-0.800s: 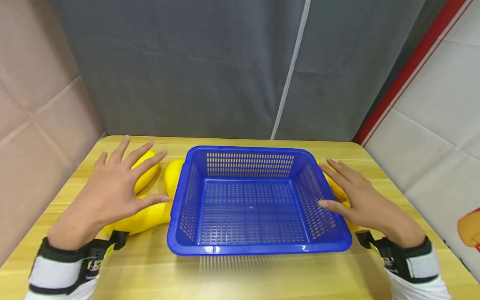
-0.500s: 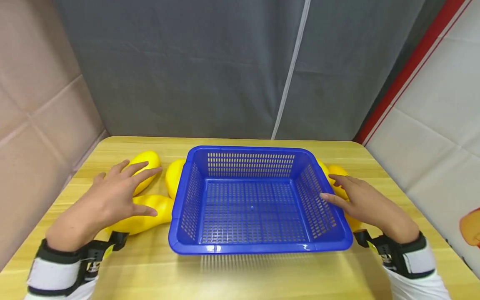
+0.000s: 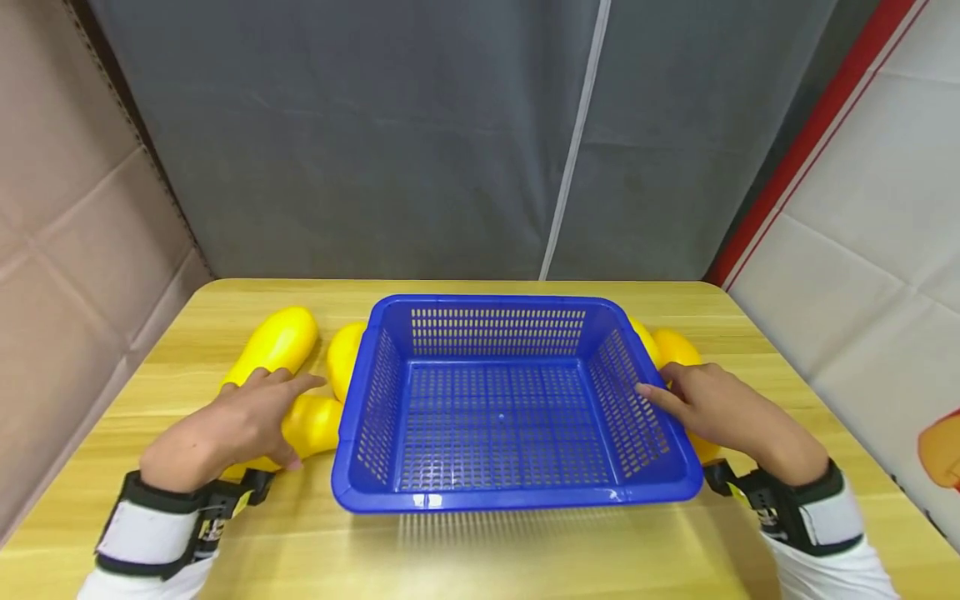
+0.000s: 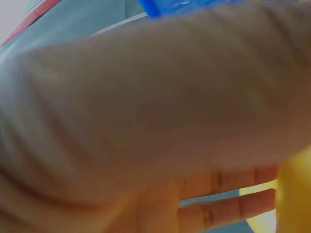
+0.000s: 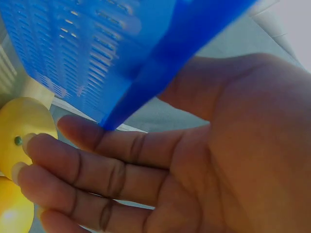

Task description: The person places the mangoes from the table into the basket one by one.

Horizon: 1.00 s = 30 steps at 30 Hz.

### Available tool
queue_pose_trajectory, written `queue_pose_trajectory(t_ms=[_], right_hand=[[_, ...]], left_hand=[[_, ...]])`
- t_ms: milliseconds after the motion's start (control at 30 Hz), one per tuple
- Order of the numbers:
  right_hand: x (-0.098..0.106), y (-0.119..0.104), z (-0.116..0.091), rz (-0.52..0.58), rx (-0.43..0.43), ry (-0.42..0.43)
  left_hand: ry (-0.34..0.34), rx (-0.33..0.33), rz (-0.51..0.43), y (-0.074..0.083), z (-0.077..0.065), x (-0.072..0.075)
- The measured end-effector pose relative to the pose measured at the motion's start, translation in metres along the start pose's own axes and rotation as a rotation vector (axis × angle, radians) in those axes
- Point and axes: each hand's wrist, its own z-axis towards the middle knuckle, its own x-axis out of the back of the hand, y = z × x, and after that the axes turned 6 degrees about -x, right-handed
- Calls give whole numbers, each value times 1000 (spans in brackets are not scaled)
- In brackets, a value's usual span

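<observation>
A blue plastic basket point(image 3: 517, 502) with slotted walls stands mid-table. My right hand point(image 3: 723, 412) grips its right wall, thumb inside the rim and fingers outside, as the right wrist view also shows. My left hand point(image 3: 243, 425) lies over a yellow gourd-shaped thing point(image 3: 311, 421), thumb on the near side and fingers curled over the far side. Part of this gourd shape is hidden under the palm. Just beyond the left hand lies a long yellow fruit-like thing point(image 3: 279, 337). Another rounded yellow piece point(image 3: 343, 358) sits against the basket's left side.
Right of the basket are several yellow fruit-like pieces point(image 3: 675, 346), partly hidden by the hand and rim; one rounded piece point(image 5: 24, 128) shows a small green dot. A grey curtain point(image 3: 375, 150) backs the wooden table point(image 3: 480, 567), with pale panels at both sides.
My left hand has come down onto the gourd-shaped thing, its spread fingers bending. The right hand's fingers have curled in outside the basket's wall. The basket stays in place.
</observation>
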Motion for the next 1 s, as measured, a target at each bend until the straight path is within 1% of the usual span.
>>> queue_pose_trajectory(t_ms=[200,467,633,800,1000], right_hand=[[1,0,1,2,-4,-35],[3,-1,3,14,-9,-43],[2,-2,2,26,1,-51],[1,-1,1,17,2,-43],[2,2,2,34,-12,-63]], left_hand=[[-10,23,-24,-3,3,-6],[-64,80,-10,-6,8,-7],[-89,82,-6,-6,7,-11],[-69,54,-9,-5,6,-11],[-47,59,-40,-6,4,-2]])
